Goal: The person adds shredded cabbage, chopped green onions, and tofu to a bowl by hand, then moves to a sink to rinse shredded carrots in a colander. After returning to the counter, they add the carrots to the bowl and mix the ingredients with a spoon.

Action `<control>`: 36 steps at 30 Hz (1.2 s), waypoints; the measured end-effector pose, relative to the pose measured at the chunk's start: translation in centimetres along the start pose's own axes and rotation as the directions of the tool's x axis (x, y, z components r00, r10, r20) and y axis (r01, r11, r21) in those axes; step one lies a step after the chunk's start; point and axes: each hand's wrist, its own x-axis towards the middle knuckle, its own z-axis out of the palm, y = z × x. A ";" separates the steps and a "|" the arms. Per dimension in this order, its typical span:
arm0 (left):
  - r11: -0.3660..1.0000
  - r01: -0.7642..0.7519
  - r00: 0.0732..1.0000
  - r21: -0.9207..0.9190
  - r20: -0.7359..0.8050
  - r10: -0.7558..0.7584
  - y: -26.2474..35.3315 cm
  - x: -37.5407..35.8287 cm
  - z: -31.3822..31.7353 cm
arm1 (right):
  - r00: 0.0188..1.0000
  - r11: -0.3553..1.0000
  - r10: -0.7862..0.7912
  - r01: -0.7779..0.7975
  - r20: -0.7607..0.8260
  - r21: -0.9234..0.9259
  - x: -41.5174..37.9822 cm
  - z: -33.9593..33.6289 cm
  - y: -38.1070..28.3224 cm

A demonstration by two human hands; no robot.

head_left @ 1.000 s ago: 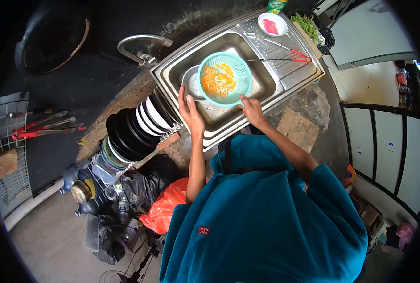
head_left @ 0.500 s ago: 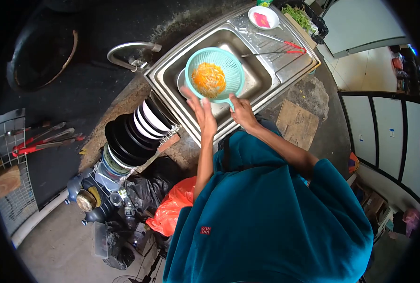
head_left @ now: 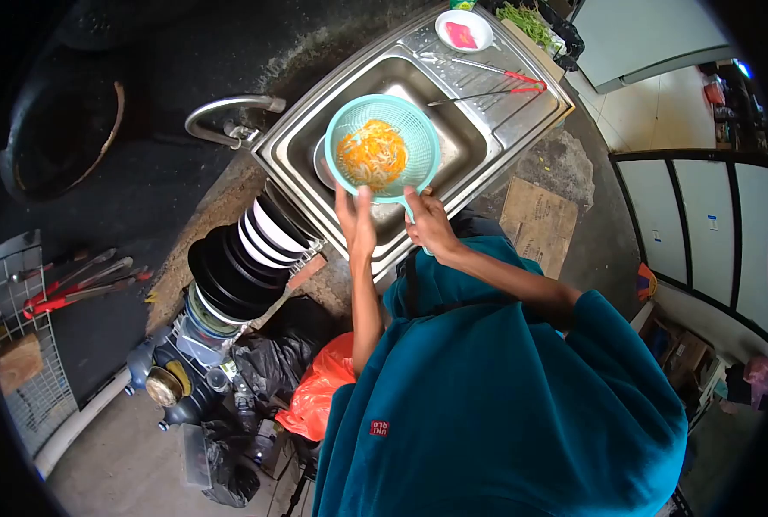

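A light turquoise colander (head_left: 418, 142) with orange and white shreds (head_left: 372, 157) inside is held over the steel sink (head_left: 466, 142). My right hand (head_left: 429, 226) is closed round the colander's handle at its near side. With thumb and fingers, my left hand (head_left: 355, 226) grips the near-left rim. Part of a round bowl (head_left: 320, 164) shows in the basin, mostly hidden behind the colander's left side.
The tap (head_left: 233, 105) stands left of the sink. Red-handled tongs (head_left: 522, 82) and a white bowl (head_left: 463, 31) with a pink item lie on the drainboard. Plates and pans (head_left: 237, 267) fill a rack at the left. A red bag (head_left: 322, 388) sits below.
My left hand has gone from open beside the colander to gripping its rim. The colander has come slightly nearer my body, and the shreds have shifted inside it.
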 end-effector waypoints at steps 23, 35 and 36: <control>0.985 0.046 0.977 -0.168 -0.196 -0.079 -2.1 1.6 -1.8 | 0.983 0.873 -0.183 0.160 -0.005 -0.461 3.2 -5.9 1.0; 0.973 0.110 0.979 -0.203 -0.146 -0.142 1.2 3.4 -0.9 | 0.932 0.588 -0.329 0.327 0.150 -0.740 0.3 -4.4 -4.0; 0.975 0.068 0.985 -0.214 -0.142 -0.099 1.3 3.8 -0.7 | 0.932 0.552 -0.328 0.323 0.156 -0.769 0.5 -4.9 -3.8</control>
